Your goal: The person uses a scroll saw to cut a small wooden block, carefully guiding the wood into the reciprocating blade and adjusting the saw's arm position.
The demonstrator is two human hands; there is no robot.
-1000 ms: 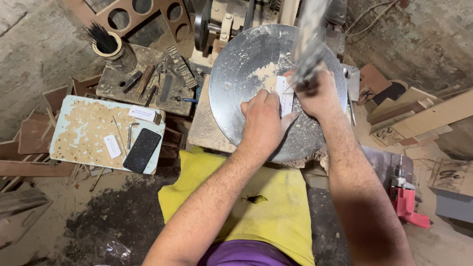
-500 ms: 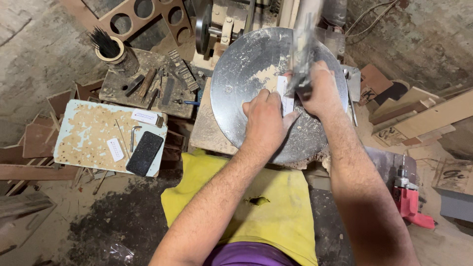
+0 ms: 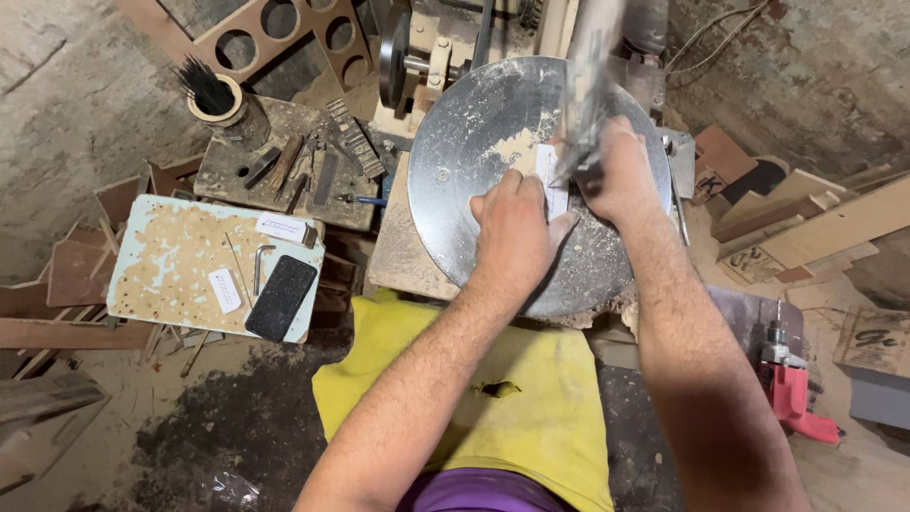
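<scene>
A round grey metal saw table (image 3: 474, 152) dusted with sawdust lies in front of me. My left hand (image 3: 517, 228) rests flat on it, fingers on a small pale wooden piece (image 3: 551, 180). My right hand (image 3: 621, 175) is closed on the same piece from the right side. A blurred upright machine part (image 3: 590, 85) stands just above my right hand, so the contact point is partly hidden. A yellow cloth (image 3: 531, 398) covers my lap.
A worn pale board (image 3: 161, 265) at left carries a black phone (image 3: 281, 297), a hex key and small white pieces. Behind it sit tools and a cup of thin black rods (image 3: 213, 93). A red drill (image 3: 791, 393) and wood offcuts (image 3: 815, 228) lie at right.
Both hands keep the wooden piece on the round table; they have shifted only slightly. The view has moved a little.
</scene>
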